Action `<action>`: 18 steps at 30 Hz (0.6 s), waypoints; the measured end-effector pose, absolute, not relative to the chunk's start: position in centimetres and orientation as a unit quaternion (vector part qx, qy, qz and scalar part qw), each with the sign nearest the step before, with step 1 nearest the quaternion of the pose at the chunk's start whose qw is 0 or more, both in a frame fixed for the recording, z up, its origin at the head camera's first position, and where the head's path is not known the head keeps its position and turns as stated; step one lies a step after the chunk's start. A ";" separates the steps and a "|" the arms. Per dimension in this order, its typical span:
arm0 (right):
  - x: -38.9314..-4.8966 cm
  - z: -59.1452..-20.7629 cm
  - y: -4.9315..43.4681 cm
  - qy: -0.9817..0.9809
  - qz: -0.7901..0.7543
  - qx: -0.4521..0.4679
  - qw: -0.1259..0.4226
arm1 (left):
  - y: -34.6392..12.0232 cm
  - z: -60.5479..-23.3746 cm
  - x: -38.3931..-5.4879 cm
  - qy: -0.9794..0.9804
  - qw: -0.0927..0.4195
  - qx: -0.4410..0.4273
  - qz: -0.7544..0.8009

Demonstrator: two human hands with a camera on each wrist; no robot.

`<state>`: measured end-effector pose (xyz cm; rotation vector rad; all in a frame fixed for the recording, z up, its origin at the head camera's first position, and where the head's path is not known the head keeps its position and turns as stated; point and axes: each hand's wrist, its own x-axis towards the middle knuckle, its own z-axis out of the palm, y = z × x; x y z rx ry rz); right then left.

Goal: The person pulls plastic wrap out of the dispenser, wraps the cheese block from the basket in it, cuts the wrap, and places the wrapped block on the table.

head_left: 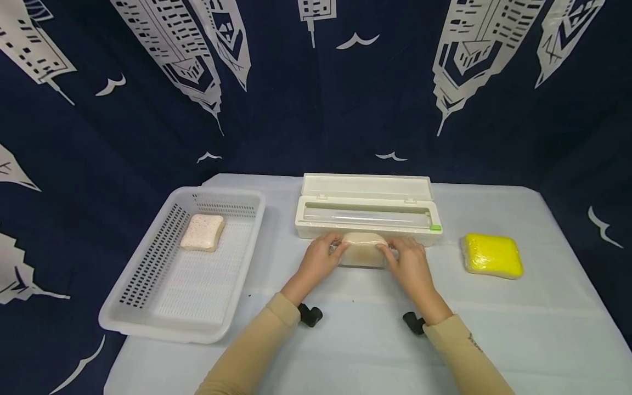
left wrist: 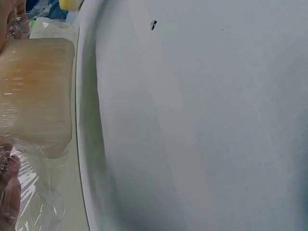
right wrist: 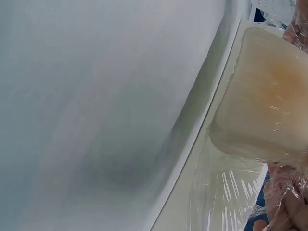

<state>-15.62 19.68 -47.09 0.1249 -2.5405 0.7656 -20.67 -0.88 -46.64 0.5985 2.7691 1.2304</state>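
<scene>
At the front of a white cling film dispenser (head_left: 316,222), a cream-coloured rounded block (head_left: 364,253) stands between both hands, its flat face toward me. My left hand (head_left: 318,260) grips its left side and my right hand (head_left: 408,263) its right, thumbs on the near face. In the left wrist view the block (left wrist: 36,96) shows a smooth, tan-tinted face under clear cling film (left wrist: 41,202). Wrinkled film also covers the fingers beside the block (right wrist: 264,96) in the right wrist view. The dispenser's lid (head_left: 365,187) is raised, and a green slider (head_left: 435,227) sits at its right end.
A white perforated basket (head_left: 237,274) stands on the left, holding a pale speckled block (head_left: 201,231). To the right lies a yellow block (head_left: 492,255) in shiny clear film. A pale cloth (head_left: 365,351) covers the table, and a dark patterned curtain (head_left: 316,120) hangs behind.
</scene>
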 end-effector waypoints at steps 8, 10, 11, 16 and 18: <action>-16.0 -47.5 19.7 -0.939 0.269 0.028 0.211 | -0.4 -47.4 -21.2 0.896 0.036 0.185 0.403; -16.3 -47.6 19.7 -0.943 0.264 0.019 0.203 | -0.2 -47.5 -21.5 0.899 0.035 0.181 0.397; -16.4 -47.7 19.7 -0.943 0.262 0.016 0.202 | -0.1 -47.6 -21.6 0.900 0.033 0.179 0.395; -17.0 -48.0 19.7 -0.940 0.270 0.001 0.210 | 0.3 -47.5 -21.9 0.901 0.037 0.162 0.400; -17.1 -48.1 19.8 -0.935 0.281 -0.003 0.214 | 0.1 -47.5 -21.9 0.898 0.039 0.159 0.408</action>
